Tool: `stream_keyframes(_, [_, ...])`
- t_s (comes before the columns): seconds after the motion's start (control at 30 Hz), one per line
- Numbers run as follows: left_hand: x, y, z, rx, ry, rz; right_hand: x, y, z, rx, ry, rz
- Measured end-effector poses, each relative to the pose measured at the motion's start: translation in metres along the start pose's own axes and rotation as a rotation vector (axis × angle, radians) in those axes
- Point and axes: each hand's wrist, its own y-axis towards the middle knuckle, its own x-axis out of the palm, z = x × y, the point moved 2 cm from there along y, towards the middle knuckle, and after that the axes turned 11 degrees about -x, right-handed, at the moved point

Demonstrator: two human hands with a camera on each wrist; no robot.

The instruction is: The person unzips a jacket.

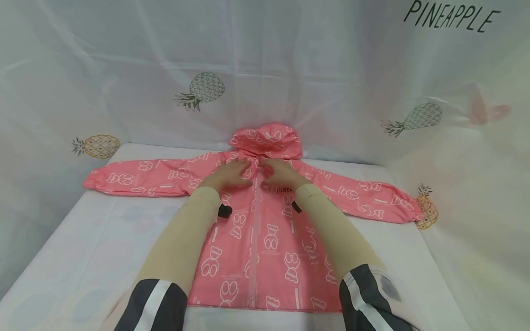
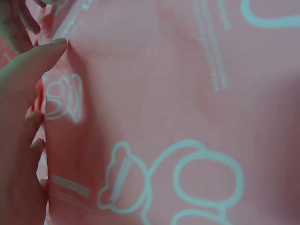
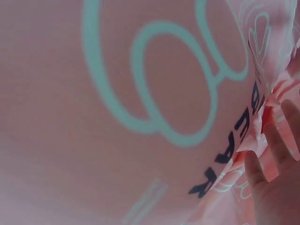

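Note:
A pink hooded jacket (image 1: 271, 253) with white bear outlines lies front up, its sleeves spread to both sides. My left hand (image 1: 230, 175) rests on the upper chest, left of the front zipper (image 1: 255, 220). Across the zipper, my right hand (image 1: 283, 174) touches the other side of the chest, near dark lettering (image 1: 284, 190). Just beyond both hands is the hood (image 1: 269, 140). The left wrist view shows the left thumb (image 2: 44, 54) extended along the fabric. Spread fingers (image 3: 276, 147) of the right hand lie against wrinkled cloth in the right wrist view.
The jacket lies on a white-covered surface (image 1: 120, 248). A pale curtain (image 1: 298, 69) printed with pineapples hangs behind and along the sides. The right sleeve's cuff (image 1: 414, 212) reaches the surface's right edge, beside a printed yellow pineapple (image 1: 428, 211).

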Motion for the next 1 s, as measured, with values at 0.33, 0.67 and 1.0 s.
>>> stream_keyframes(0.33, [0.021, 0.013, -0.01, -0.027, 0.084, -0.098, 0.006, 0.019, 0.011, 0.031, 0.123, 0.074])
stream_keyframes(0.67, [0.033, 0.024, -0.018, -0.05, 0.113, -0.141, 0.012, 0.033, 0.022, 0.072, 0.133, 0.084])
stream_keyframes(1.0, [0.029, 0.022, -0.017, -0.06, 0.101, -0.149, 0.016, 0.047, 0.031, 0.128, 0.17, 0.101])
